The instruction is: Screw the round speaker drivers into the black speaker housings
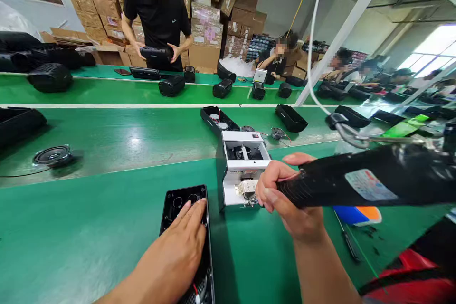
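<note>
My right hand (pixel 285 194) is wrapped round a black electric screwdriver (pixel 331 180). The tool lies nearly level, its front end just at the outlet of a white screw feeder (pixel 231 171); the bit is mostly hidden by my fingers. Stretched out flat, my left hand (pixel 181 242) rests on a black speaker housing (pixel 212 266) that lies open side up on the green bench. Round holes show at the housing's far end, and a red wire with a white connector (pixel 197 297) shows at the near end.
Behind the feeder stand an open black speaker shell (pixel 221 121) and a loose speaker driver (pixel 278 133). Another driver (pixel 53 156) lies at left. A screwdriver (pixel 351 244) lies at right. Across the benches a co-worker (pixel 156 19) holds a black speaker. A white cable (pixel 313 42) hangs down.
</note>
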